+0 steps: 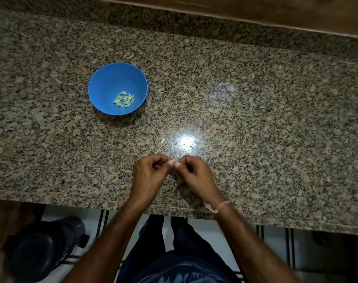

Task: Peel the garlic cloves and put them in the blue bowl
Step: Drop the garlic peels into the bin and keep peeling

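bare forearms, pale wrist thread (219, 207) (right), dark trousers (153, 237)

The speckled granite counter (255, 99) looks polished and glossy. On it, the blue bowl (108, 82) looks like smooth, matt plastic. Behind the counter runs brown wood (276, 11).

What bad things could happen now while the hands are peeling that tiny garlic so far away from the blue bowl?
1. The left hand and right hand pinch something tiny between their fingertips; it could slip from that grip onto the speckled counter, where it would be hard to spot.
2. The blue bowl sits apart, up and to the left, so the clove might drop on the way.
3. The garlic stem nearby could get mixed in with the peeled cloves.
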Demonstrator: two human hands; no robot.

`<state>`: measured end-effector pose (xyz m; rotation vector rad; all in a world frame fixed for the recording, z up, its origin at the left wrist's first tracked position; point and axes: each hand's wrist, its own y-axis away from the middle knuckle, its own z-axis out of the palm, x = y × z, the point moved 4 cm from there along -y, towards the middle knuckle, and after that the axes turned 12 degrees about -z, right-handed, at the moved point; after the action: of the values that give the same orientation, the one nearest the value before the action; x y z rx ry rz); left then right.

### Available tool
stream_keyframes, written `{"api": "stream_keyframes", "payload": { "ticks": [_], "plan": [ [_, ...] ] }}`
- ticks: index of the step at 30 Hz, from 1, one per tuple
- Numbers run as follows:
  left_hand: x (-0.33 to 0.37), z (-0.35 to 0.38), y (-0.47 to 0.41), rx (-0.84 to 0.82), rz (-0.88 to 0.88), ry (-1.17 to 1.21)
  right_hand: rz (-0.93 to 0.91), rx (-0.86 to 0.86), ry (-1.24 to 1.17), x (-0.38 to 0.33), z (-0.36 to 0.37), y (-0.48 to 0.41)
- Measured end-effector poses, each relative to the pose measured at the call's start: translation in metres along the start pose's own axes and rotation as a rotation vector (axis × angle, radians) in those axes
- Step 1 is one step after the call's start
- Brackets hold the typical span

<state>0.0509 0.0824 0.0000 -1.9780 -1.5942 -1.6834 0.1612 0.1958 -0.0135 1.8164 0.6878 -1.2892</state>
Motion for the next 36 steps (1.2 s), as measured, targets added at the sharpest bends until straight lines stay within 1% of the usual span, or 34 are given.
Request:
{"api": "stream_keyframes", "payload": {
  "ticks": [2,3,4,7,8,9,10,11,13,14,15,16,19,21,24,27,29,32,34,36],
  "plan": [
    [0.0,0.002,0.0,0.051,0.013,-0.058,-0.109,0.027,0.169,-0.004,0.001,-0.001],
    [-0.001,0.003,0.0,0.074,0.026,-0.085,-0.098,0.026,0.163,-0.004,0.002,-0.001],
    [0.0,0.005,0.0,0.094,0.054,-0.11,-0.038,0.02,0.072,-0.003,0.002,-0.002],
    [0.005,0.01,0.002,0.14,0.163,-0.147,0.24,-0.011,-0.392,0.002,0.008,0.001],
    [0.005,0.011,0.002,0.142,0.163,-0.138,0.305,-0.008,-0.484,0.004,0.01,0.002],
    [0.003,0.012,0.001,0.136,0.137,-0.123,0.326,-0.002,-0.513,0.007,0.011,0.003],
    [0.0,0.013,0.0,0.12,0.082,-0.093,0.307,0.006,-0.496,0.011,0.011,0.003],
    [-0.005,0.015,-0.003,0.092,-0.006,-0.037,0.25,0.022,-0.406,0.013,0.01,0.003],
    [-0.016,0.02,-0.007,-0.009,-0.223,0.168,0.064,0.081,-0.095,0.011,0.006,0.001],
    [-0.02,0.024,-0.007,-0.071,-0.318,0.29,-0.019,0.114,0.023,0.01,0.004,0.0],
    [-0.022,0.028,-0.007,-0.129,-0.398,0.4,-0.063,0.141,0.067,0.009,0.002,-0.001],
    [-0.022,0.03,-0.006,-0.168,-0.463,0.485,-0.083,0.148,0.058,0.008,0.002,-0.001],
    [-0.023,0.031,-0.006,-0.179,-0.56,0.619,-0.115,0.133,0.057,0.009,-0.001,-0.002],
    [-0.023,0.031,-0.007,-0.162,-0.552,0.619,-0.144,0.134,0.073,0.009,-0.003,-0.001],
    [-0.022,0.032,-0.007,-0.12,-0.498,0.545,-0.169,0.146,0.003,0.006,0.0,-0.001],
    [-0.022,0.032,-0.007,-0.067,-0.419,0.469,-0.134,0.191,-0.063,0.007,0.0,-0.002],
    [-0.02,0.029,-0.008,-0.011,-0.353,0.373,-0.078,0.222,-0.119,0.011,-0.002,-0.003],
    [-0.015,0.019,-0.006,0.134,-0.223,0.129,0.004,0.237,-0.294,0.018,-0.005,-0.004],
    [-0.011,0.017,-0.004,0.155,-0.152,0.031,0.03,0.227,-0.355,0.021,-0.005,-0.003],
    [-0.009,0.018,-0.003,0.151,-0.106,-0.007,0.053,0.228,-0.389,0.02,-0.005,-0.003]
  ]
}}
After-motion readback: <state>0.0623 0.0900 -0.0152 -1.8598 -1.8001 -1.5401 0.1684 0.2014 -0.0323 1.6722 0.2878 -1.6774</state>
